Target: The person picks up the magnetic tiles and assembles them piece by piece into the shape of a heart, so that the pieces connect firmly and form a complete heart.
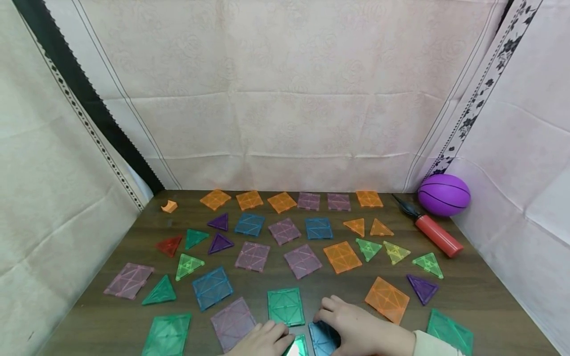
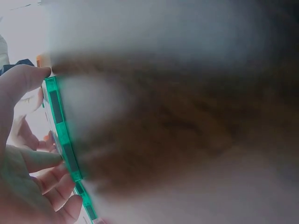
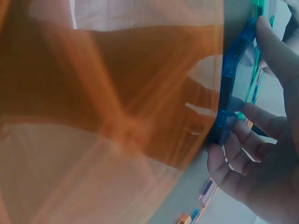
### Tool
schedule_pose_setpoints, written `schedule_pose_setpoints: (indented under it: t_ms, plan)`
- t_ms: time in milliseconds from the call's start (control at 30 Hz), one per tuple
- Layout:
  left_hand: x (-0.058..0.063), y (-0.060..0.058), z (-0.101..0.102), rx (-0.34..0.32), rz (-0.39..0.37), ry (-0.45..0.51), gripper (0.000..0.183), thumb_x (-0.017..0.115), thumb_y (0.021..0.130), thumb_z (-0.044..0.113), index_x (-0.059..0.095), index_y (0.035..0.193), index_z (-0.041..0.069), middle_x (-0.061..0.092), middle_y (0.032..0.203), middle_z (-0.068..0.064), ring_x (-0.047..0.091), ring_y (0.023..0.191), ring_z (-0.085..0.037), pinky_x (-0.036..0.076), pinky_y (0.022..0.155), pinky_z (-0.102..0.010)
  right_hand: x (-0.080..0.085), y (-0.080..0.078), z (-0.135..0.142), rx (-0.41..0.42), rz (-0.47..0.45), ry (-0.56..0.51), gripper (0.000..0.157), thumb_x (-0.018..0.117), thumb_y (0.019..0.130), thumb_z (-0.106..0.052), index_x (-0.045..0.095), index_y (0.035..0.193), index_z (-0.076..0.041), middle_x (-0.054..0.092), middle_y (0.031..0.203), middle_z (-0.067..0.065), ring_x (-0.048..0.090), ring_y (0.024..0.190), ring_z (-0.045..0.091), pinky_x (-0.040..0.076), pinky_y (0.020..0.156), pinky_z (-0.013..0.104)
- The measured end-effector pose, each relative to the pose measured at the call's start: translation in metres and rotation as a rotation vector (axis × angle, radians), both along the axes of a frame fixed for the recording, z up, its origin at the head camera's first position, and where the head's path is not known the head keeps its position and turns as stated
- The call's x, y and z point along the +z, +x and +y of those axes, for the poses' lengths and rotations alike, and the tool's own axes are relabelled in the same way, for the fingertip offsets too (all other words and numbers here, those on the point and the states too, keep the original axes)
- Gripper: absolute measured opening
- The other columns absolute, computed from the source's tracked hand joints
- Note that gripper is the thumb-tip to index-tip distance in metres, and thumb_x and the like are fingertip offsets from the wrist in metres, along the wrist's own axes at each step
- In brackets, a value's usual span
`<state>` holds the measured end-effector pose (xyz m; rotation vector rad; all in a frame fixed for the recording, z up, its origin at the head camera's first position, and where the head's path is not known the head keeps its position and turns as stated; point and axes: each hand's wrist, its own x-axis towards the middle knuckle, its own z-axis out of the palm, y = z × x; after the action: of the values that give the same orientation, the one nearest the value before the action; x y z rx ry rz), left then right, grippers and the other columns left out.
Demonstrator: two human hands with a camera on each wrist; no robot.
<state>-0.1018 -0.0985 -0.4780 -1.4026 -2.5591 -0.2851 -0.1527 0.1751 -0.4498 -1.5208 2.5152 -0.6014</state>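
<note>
Blue tile in right hand points nearly forward.

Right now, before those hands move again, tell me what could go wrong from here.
The blue tile in the right hand could knock the green square close by. The left hand, gripping a smaller-looking green piece, might nudge the pale purple square beside it. The purple ball could roll if bumped.

A see-through blue plastic tile is held by the right hand, near a see-through orange plastic tile.
</note>
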Motion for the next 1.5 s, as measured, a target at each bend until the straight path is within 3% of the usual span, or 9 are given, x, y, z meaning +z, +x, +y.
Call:
schedule_pose_setpoints:
  t_ms: [233, 633, 733, 900, 1000, 1133, 1333, 1500]
  plan:
    - [0.003, -0.003, -0.001, -0.025, -0.042, -0.014, 0.048, 0.04, 0.1, 0.052, 0.065, 0.117, 0.014, 0.053, 0.101, 0.008, 0.041, 0.084, -0.001, 0.026, 0.065, -0.009, 0.001, 0.004, -0.005, -0.03, -0.066, 0.025, 0.058, 0.064, 0.082, -0.063, 0.061, 0.117, -0.017, 0.048, 0.102, -0.012, 0.038, 0.087, 0.0, 0.04, 0.069, 0.014]
    - [0.008, -0.009, -0.004, -0.078, -0.004, -0.024, 0.051, 0.045, 0.098, 0.052, 0.065, 0.122, 0.012, 0.056, 0.105, 0.006, 0.042, 0.086, -0.001, 0.021, 0.066, -0.007, 0.001, 0.005, -0.006, -0.034, -0.116, 0.018, 0.055, 0.065, 0.082, -0.061, 0.061, 0.117, -0.019, 0.049, 0.104, -0.011, 0.039, 0.088, -0.001, 0.041, 0.07, 0.014]
    - [0.014, -0.014, -0.006, -0.074, -0.059, -0.021, 0.058, 0.05, 0.094, 0.056, 0.063, 0.125, 0.01, 0.056, 0.109, 0.005, 0.043, 0.089, -0.002, 0.023, 0.068, -0.008, 0.002, 0.005, -0.005, -0.033, -0.136, 0.033, 0.056, 0.066, 0.082, -0.06, 0.06, 0.119, -0.02, 0.049, 0.106, -0.011, 0.04, 0.091, -0.001, 0.043, 0.072, 0.016]
    - [0.031, -0.028, -0.009, 0.076, -0.288, 0.03, 0.063, 0.058, 0.09, 0.056, 0.058, 0.131, 0.008, 0.054, 0.121, 0.002, 0.046, 0.102, -0.008, 0.04, 0.08, -0.022, 0.005, 0.004, -0.002, -0.034, -0.165, 0.076, 0.058, 0.068, 0.08, -0.06, 0.058, 0.122, -0.022, 0.048, 0.109, -0.012, 0.041, 0.093, -0.001, 0.044, 0.073, 0.017]
    - [0.039, -0.042, -0.013, 0.187, -0.383, 0.041, 0.062, 0.062, 0.089, 0.051, 0.056, 0.134, 0.009, 0.052, 0.123, 0.003, 0.045, 0.104, -0.009, 0.041, 0.083, -0.031, 0.007, 0.004, -0.002, -0.031, -0.165, 0.09, 0.06, 0.068, 0.08, -0.061, 0.057, 0.123, -0.021, 0.047, 0.109, -0.011, 0.04, 0.091, -0.001, 0.043, 0.072, 0.017]
    - [0.041, -0.055, -0.016, 0.231, -0.454, 0.018, 0.071, 0.066, 0.084, 0.055, 0.053, 0.138, 0.01, 0.05, 0.124, 0.001, 0.043, 0.104, -0.011, 0.038, 0.082, -0.031, 0.007, 0.004, -0.002, -0.025, -0.161, 0.105, 0.061, 0.068, 0.08, -0.061, 0.057, 0.124, -0.02, 0.047, 0.109, -0.011, 0.04, 0.092, -0.001, 0.043, 0.072, 0.017]
    - [0.035, -0.048, -0.012, 0.19, -0.399, -0.102, 0.096, 0.061, 0.072, 0.076, 0.047, 0.143, 0.013, 0.043, 0.14, -0.007, 0.041, 0.12, -0.021, 0.04, 0.09, -0.046, 0.007, 0.004, -0.003, -0.02, -0.162, 0.106, 0.062, 0.068, 0.08, -0.061, 0.056, 0.125, -0.021, 0.047, 0.11, -0.011, 0.04, 0.093, 0.0, 0.043, 0.073, 0.017]
    - [0.033, -0.042, -0.009, 0.179, -0.346, -0.154, 0.097, 0.06, 0.07, 0.078, 0.048, 0.142, 0.015, 0.04, 0.143, -0.008, 0.038, 0.124, -0.024, 0.04, 0.088, -0.043, 0.007, 0.004, -0.002, -0.024, -0.163, 0.09, 0.062, 0.068, 0.08, -0.061, 0.056, 0.124, -0.02, 0.046, 0.11, -0.011, 0.039, 0.093, 0.0, 0.043, 0.072, 0.017]
